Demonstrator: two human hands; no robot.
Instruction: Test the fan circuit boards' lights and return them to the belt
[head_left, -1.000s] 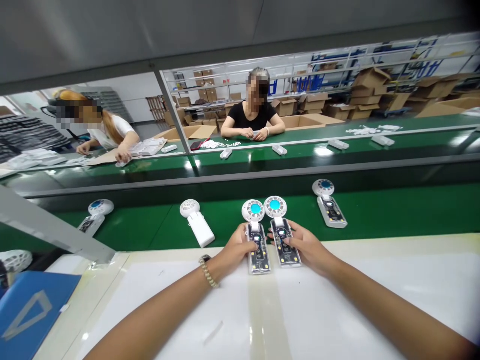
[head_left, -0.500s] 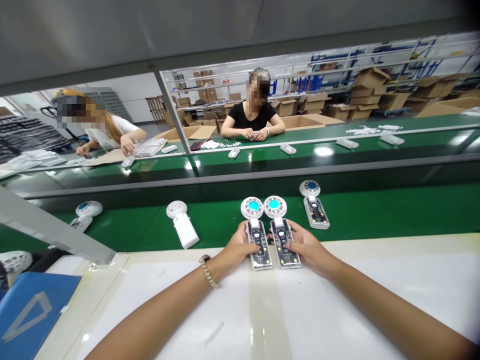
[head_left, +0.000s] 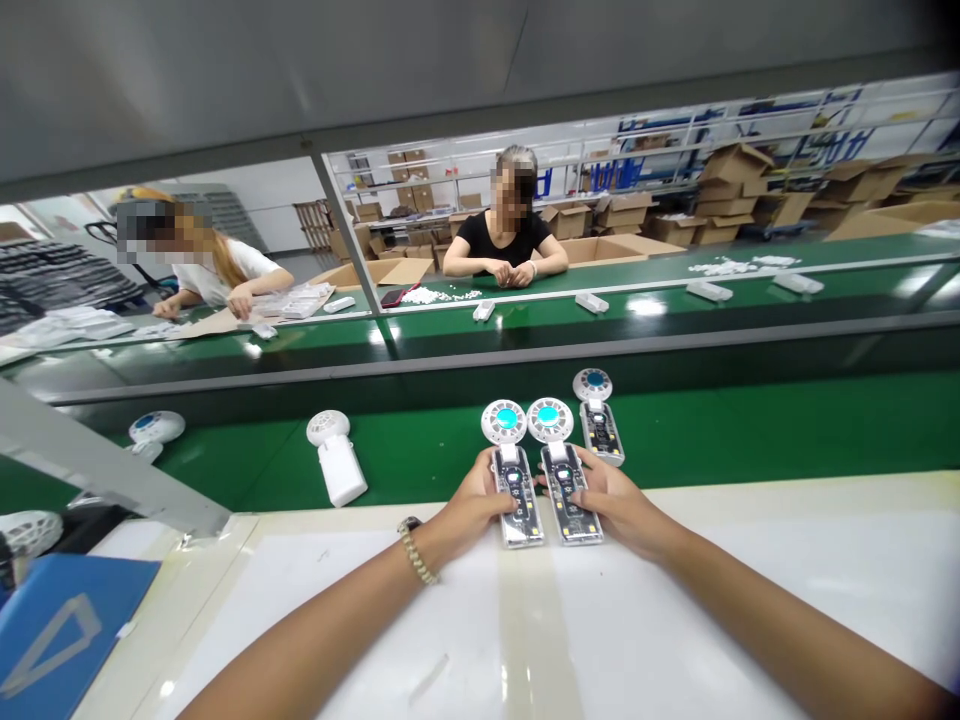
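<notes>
My left hand is wrapped round a handheld fan with a clear body, its thumb on the front. A matching fan is gripped by my right hand, thumb also on the front. Both fans stand side by side, round white heads with blue centres at the top, their bodies slightly apart above the white worktop's back edge. Just behind my right hand, another clear-bodied fan lies on the green belt. A white fan lies on the belt to the left of my left hand.
The green belt runs across beyond the white worktop. One more fan lies at its left, behind a slanted metal post. A blue folder is at lower left. Two people sit across a farther belt carrying white parts.
The fans on the near belt have shifted left, while parts on the far belt have shifted right. My hands hold the same two fans in nearly the same place.
</notes>
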